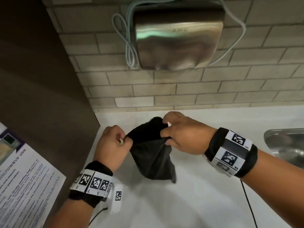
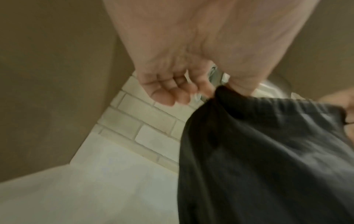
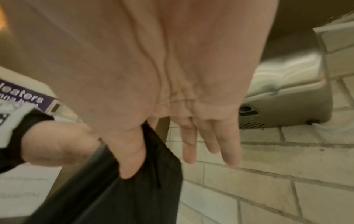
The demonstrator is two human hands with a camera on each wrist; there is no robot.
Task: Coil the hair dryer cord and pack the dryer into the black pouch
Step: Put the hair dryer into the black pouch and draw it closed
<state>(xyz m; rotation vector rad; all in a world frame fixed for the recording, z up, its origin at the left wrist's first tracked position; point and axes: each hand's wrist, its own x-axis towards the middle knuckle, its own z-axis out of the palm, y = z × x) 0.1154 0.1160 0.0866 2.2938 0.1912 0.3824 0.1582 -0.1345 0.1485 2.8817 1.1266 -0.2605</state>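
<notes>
Up above the white counter (image 1: 189, 195), both hands held the black pouch (image 1: 153, 160) in the air. The left hand (image 1: 111, 143) pinched the left side of the pouch's top edge between its thumb and first finger, and its other fingers (image 2: 164, 94) were curled in. The right hand (image 1: 182, 134) pinched the right side of the top edge. In the right wrist view its thumb (image 3: 130, 154) pressed on the dark cloth, while three fingers (image 3: 189, 145) pointed out loosely past it. The two hands were close together, with the top of the pouch bunched up between them. The rest of the pouch hung down limp, and its bottom corner pointed at the counter. No hair dryer could be seen in any view.

Each wrist wore a black band with white squares that had black patterns on them. A shiny metal hand dryer (image 1: 177, 41) sat on the pale brick wall (image 1: 213, 89) behind the hands, with a light cable (image 1: 130, 46) looped beside it. A steel sink (image 1: 286, 143) was at the right edge of the counter. A white sheet of paper (image 1: 24, 183) with printed words was stuck to the brown panel on the left.
</notes>
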